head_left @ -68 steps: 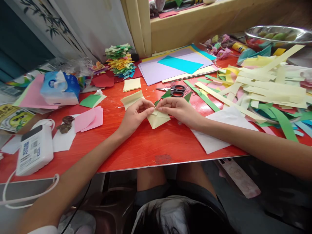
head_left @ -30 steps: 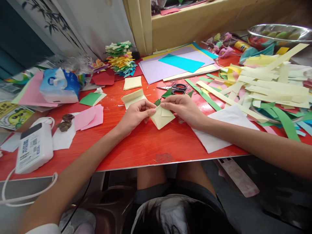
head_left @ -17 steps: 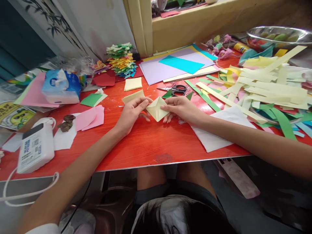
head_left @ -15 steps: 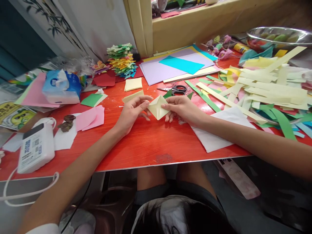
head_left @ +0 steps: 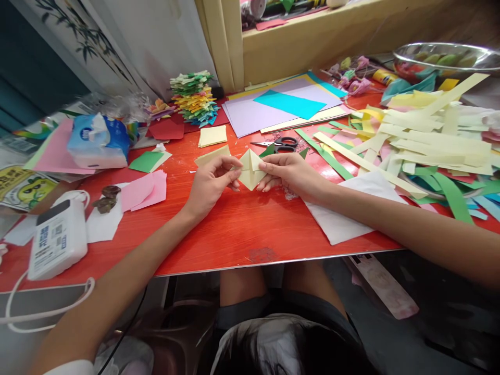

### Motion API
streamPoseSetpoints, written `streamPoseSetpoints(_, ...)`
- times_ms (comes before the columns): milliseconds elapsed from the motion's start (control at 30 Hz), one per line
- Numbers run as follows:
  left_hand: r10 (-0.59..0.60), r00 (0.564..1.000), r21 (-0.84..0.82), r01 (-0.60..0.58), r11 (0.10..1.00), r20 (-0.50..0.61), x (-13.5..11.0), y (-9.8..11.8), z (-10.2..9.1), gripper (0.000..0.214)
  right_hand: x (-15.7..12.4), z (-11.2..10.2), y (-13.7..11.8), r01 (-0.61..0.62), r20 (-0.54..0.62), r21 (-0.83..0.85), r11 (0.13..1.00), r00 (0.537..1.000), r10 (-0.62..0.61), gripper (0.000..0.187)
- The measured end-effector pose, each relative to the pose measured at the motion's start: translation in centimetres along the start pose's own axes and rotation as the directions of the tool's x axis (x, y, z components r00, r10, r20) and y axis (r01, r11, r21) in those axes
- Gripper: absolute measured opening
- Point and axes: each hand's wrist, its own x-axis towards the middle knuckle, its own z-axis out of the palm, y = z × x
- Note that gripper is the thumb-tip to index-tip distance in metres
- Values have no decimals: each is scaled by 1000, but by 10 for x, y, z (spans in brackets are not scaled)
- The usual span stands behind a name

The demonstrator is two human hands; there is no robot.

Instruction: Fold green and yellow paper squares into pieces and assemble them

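A pale yellow folded paper piece [head_left: 249,169] stands lifted a little above the red table [head_left: 234,229], pinched from both sides. My left hand [head_left: 211,182] grips its left edge between thumb and fingers. My right hand [head_left: 287,174] grips its right edge in the same way. The piece is diamond-shaped with its point upward. More pale yellow squares [head_left: 212,136] lie just behind it. Black-handled scissors [head_left: 282,144] lie right behind my right hand.
A tissue pack [head_left: 97,143] and a white power bank [head_left: 57,239] with cable sit at left. Pink paper [head_left: 142,190] and green paper [head_left: 145,161] lie nearby. A stack of folded pieces [head_left: 193,99], large sheets [head_left: 281,107], a strip pile [head_left: 425,140] and a metal bowl [head_left: 445,54] fill the back and right.
The yellow piece was pressed flat on the table under both hands; it has since been raised, turned point-up and moved slightly away from me, still held by both hands.
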Motion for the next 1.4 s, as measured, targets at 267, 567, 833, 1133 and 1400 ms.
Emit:
streamPoseSetpoints(267,-71,997,-39,71,997,15,1,-1,-1,26,1,1,0,16,33,-36,999,999,-15,18)
streamPoseSetpoints(567,-143,983,-141,159,977,118,-1,-2,2,23,-2,7,-4,27,-35,-117,993,999,-31,13)
streamPoseSetpoints(833,-108,991,-193,121,974,80,0,1,0,8,0,1,2,80,-65,33,996,995,-77,12)
streamPoseSetpoints(1133,-108,991,-190,122,974,82,-2,2,-1,13,-1,5,-1,84,-67,-59,995,994,-88,13)
streamPoseSetpoints(1400,-87,996,-156,89,984,18,-1,0,2,20,-5,8,-7,108,-61,-236,966,990,-125,17)
